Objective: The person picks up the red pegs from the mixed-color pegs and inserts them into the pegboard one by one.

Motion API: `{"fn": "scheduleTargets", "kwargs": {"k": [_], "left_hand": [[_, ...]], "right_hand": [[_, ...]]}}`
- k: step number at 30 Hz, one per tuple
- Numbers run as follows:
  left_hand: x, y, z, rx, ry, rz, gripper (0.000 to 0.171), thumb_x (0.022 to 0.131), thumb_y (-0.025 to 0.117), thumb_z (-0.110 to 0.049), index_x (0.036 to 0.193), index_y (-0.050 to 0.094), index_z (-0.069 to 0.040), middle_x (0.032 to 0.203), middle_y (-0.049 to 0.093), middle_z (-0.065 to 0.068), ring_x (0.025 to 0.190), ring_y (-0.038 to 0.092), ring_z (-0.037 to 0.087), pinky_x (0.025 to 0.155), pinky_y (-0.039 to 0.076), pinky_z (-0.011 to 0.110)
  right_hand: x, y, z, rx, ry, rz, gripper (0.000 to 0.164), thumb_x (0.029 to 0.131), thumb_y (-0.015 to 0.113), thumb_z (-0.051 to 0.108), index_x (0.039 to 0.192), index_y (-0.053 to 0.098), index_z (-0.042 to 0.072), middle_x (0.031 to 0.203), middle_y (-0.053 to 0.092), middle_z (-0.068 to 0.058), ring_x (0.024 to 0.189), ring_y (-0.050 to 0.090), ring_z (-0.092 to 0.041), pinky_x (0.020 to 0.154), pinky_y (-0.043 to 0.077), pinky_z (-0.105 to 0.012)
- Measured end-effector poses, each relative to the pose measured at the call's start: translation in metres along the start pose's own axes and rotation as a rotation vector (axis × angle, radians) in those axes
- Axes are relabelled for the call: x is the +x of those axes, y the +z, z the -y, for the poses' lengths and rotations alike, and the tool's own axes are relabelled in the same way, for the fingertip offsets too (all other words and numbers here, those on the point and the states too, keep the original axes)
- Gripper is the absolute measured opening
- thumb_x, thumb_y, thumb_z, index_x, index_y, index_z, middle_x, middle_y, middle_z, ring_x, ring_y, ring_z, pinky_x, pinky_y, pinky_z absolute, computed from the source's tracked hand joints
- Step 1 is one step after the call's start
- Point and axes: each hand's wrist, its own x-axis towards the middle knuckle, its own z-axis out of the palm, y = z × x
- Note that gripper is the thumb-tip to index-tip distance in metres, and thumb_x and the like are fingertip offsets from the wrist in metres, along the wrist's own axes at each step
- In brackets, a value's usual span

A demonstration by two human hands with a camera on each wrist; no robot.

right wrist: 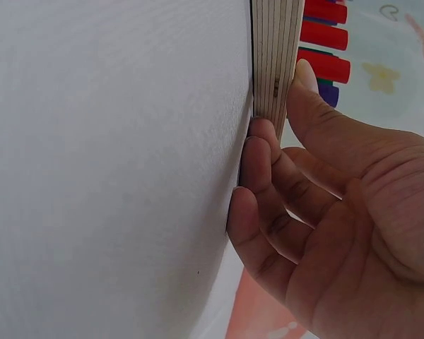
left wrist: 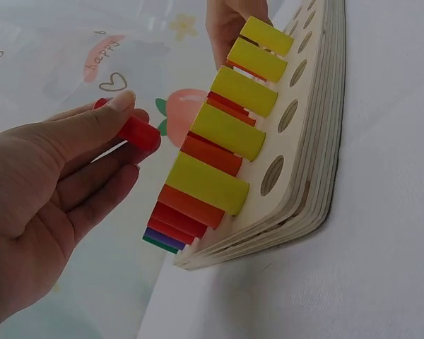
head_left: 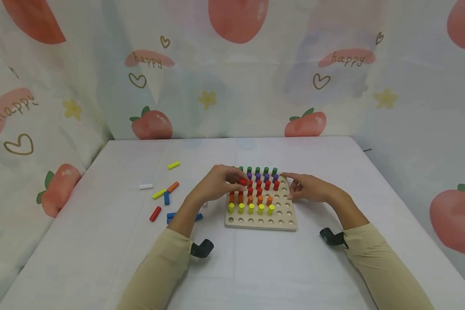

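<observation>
A wooden pegboard (head_left: 260, 223) lies on the table, with rows of green, purple, red, orange and yellow pegs (head_left: 251, 209) standing in it. My left hand (head_left: 216, 181) is over the board's left side. Between its thumb and fingers it pinches a red peg (left wrist: 138, 132), held above the board and tilted in the left wrist view. At the board's right edge, my right hand (head_left: 311, 187) holds on, its thumb (right wrist: 307, 88) at the top edge and its curled fingers (right wrist: 256, 162) low against the side, near the tabletop.
Loose pegs lie to the left of the board: a white peg (head_left: 146, 186), a red peg (head_left: 155, 214), an orange peg (head_left: 173, 187), a blue peg (head_left: 166, 198), yellow ones (head_left: 173, 165) and more blue ones by the left forearm. A printed cloth (head_left: 232, 86) hangs behind the table.
</observation>
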Motion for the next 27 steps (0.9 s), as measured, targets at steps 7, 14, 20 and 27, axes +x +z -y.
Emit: {"fn": "scheduleTargets", "kwargs": {"k": [7, 14, 20, 27], "left_hand": [[0.007, 0.009, 0.0, -0.039, 0.0, 0.024, 0.02, 0.095, 0.077, -0.013, 0.114, 0.076, -0.012, 0.105, 0.074, -0.005, 0.097, 0.069, 0.01, 0.09, 0.055, 0.027], [0.015, 0.018, -0.002, -0.077, -0.018, 0.017, 0.019, 0.096, 0.076, -0.011, 0.115, 0.076, -0.014, 0.107, 0.074, -0.006, 0.101, 0.069, 0.011, 0.094, 0.054, 0.028], [0.019, 0.026, -0.004, -0.078, -0.029, 0.018, 0.02, 0.095, 0.077, -0.012, 0.115, 0.076, -0.014, 0.105, 0.073, -0.008, 0.099, 0.069, 0.01, 0.093, 0.054, 0.025], [0.024, 0.036, -0.007, -0.118, -0.013, 0.009, 0.02, 0.096, 0.077, -0.015, 0.115, 0.076, -0.014, 0.105, 0.073, -0.007, 0.097, 0.068, 0.01, 0.091, 0.054, 0.025]], "right_hand": [[0.0, -0.001, 0.004, -0.005, 0.011, 0.0, 0.078, 0.096, 0.077, 0.022, 0.159, 0.035, 0.004, 0.1, 0.059, -0.005, 0.096, 0.054, -0.024, 0.084, 0.05, -0.038], [0.0, -0.002, 0.004, 0.0, 0.002, 0.001, 0.078, 0.096, 0.077, 0.021, 0.159, 0.035, 0.003, 0.098, 0.06, -0.005, 0.095, 0.055, -0.024, 0.084, 0.049, -0.039], [0.001, -0.001, 0.002, -0.001, 0.006, 0.0, 0.079, 0.095, 0.077, 0.023, 0.159, 0.035, 0.004, 0.1, 0.06, -0.005, 0.096, 0.055, -0.024, 0.085, 0.049, -0.039], [0.0, 0.0, 0.001, -0.013, 0.026, -0.008, 0.079, 0.095, 0.078, 0.026, 0.159, 0.037, 0.007, 0.102, 0.06, -0.005, 0.097, 0.054, -0.025, 0.084, 0.05, -0.039]]}}
